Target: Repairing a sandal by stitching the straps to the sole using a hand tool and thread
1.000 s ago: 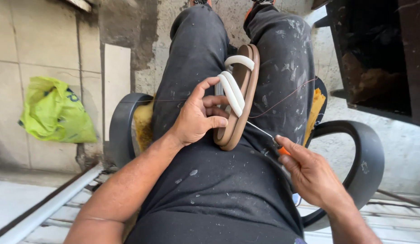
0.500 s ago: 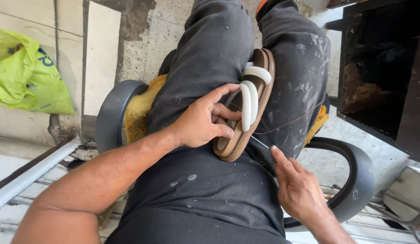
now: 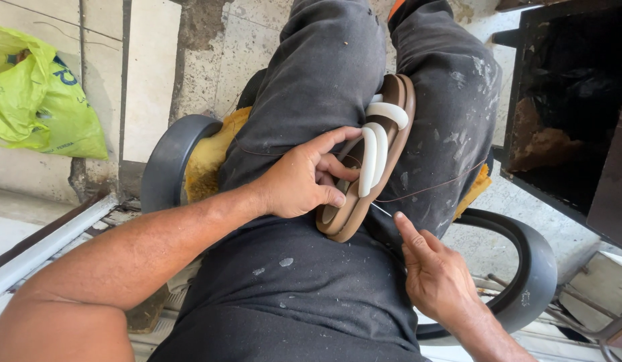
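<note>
A: What's the left hand (image 3: pixel 299 179) doing?

B: Its grip is closing round the brown rubber sandal w/ white straps (image 3: pixel 372 155): thumb lying along the upper edge, fingers curling onto the footbed just under the straps. It's holding the sandal on edge, wedged btwn the thighs of the dark grey paint-flecked trousers (image 3: pixel 311 268).

A: And the right hand (image 3: pixel 437 275)?

B: It's sitting just below the sandal's heel end, fingers pinching together on a thin metal needle (image 3: pixel 382 210) whose tip is touching the sole edge. A fine brown thread (image 3: pixel 437 186) is running from the sole's side out across the right thigh.

A: Grip fully closed there?

B: Thumb and forefinger are pressing together on the needle's near end; the rest of the fingers are folding in.

A: Surroundings?

B: The person is sitting in a black plastic chair w/ a yellow cushion (image 3: pixel 205 155). A lime-green plastic bag (image 3: pixel 39 94) is lying on the tiled floor, well apart to the left. A dark metal cabinet (image 3: pixel 572 107) is standing to the right.
</note>
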